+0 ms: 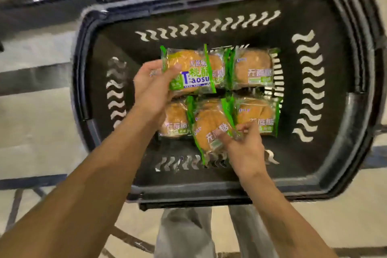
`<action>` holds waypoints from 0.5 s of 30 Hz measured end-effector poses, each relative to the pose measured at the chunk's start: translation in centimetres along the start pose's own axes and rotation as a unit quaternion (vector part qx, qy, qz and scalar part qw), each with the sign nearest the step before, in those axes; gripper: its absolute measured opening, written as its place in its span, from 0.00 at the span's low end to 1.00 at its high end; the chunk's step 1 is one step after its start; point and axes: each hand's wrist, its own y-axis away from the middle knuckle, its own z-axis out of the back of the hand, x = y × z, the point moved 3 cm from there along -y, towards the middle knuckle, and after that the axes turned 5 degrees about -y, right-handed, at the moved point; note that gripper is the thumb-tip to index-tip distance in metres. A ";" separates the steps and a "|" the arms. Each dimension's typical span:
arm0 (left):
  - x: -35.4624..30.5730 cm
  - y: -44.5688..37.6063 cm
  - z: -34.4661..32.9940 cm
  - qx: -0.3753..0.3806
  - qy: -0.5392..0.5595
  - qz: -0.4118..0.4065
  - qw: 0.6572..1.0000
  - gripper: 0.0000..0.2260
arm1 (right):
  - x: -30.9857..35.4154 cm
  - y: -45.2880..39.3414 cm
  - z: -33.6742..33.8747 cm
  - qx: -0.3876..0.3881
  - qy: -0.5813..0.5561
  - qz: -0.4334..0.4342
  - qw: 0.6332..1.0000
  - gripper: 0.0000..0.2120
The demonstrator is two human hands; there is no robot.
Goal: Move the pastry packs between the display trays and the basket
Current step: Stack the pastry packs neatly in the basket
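A black plastic shopping basket (pixel 326 176) with wavy slots in its walls fills most of the view, seen from above. It holds six clear pastry packs with green ends, in two rows of three.

In the far row, the far-left pack (pixel 191 71) sits raised above the others, its blue "Taosu" label facing up. The left hand (pixel 151 88) grips it at its left end: the thumb lies across the top face near the label, and the fingers curl underneath, out of sight. The pack's long axis runs left to right, and its right end overlaps the far-middle pack (pixel 218 71), of which little shows. The far-right pack (pixel 254 69) lies flat beside that one.

In the near row, the near-middle pack (pixel 210 132) lies skewed, with its long axis running near to far and its near end tipped toward the basket's near wall. The right hand (pixel 244 146) pinches its right edge, fingers bent around the crinkled wrapper. The near-left pack (pixel 174 119) is partly hidden under the left wrist. The near-right pack (pixel 259 115) lies flat just beyond the right hand's fingers.

Below the basket, grey trousers (pixel 184 234) show against a pale floor (pixel 37 138).
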 end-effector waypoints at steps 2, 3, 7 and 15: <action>1.5 -2.7 -1.6 0.004 -0.039 -0.013 0.999 0.19 | -1.1 -1.6 -0.6 0.002 -0.010 -0.010 1.000 0.21; 2.0 -3.8 -2.3 0.007 -0.064 -0.025 0.998 0.17 | -1.3 -2.1 -0.7 0.001 -0.015 -0.015 1.000 0.22; 3.5 -6.5 -4.7 0.024 -0.124 -0.062 0.990 0.13 | -1.5 -2.1 -0.4 0.016 0.029 -0.014 0.999 0.22; 4.3 -6.9 -6.1 -0.085 -0.248 -0.103 0.959 0.17 | 0.0 -2.4 1.2 0.058 0.136 0.008 0.989 0.19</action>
